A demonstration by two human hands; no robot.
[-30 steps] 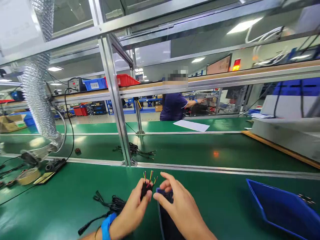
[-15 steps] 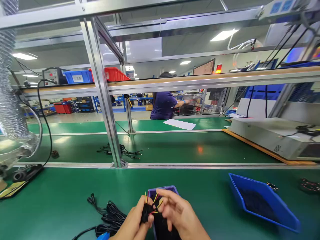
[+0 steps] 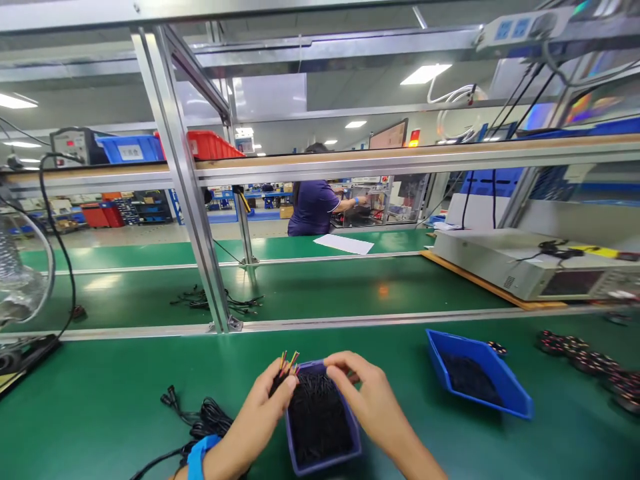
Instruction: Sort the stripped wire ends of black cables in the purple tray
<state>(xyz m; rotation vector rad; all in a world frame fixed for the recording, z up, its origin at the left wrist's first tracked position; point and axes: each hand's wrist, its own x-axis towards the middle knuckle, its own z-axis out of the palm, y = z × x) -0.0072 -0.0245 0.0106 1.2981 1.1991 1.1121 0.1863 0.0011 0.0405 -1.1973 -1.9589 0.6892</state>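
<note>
My left hand (image 3: 265,407) is closed around a bundle of wires (image 3: 289,362), whose yellow and red ends stick up past the fingertips. Over the right rim of a purple-blue bin (image 3: 327,465), my right hand (image 3: 367,397) has its thumb and forefinger brought together. Whatever may be between those fingertips is too small to make out. Thin short black pieces (image 3: 320,420) fill the bin between my hands. A coil of black cable (image 3: 207,420) lies left of my left wrist, which wears a blue band (image 3: 200,457).
A blue tray (image 3: 480,380) with black pieces sits to the right, with several round parts with copper-coloured spots (image 3: 595,363) beyond it. A metal post (image 3: 187,187) and shelf rail (image 3: 350,167) stand ahead. A grey box (image 3: 505,260) is behind the tray. Across the bench works a person (image 3: 313,207).
My hands have moved apart; the right has left the wire ends and is over the bin's right side. The wires stay in my left hand. My view has shifted right, showing more round parts.
</note>
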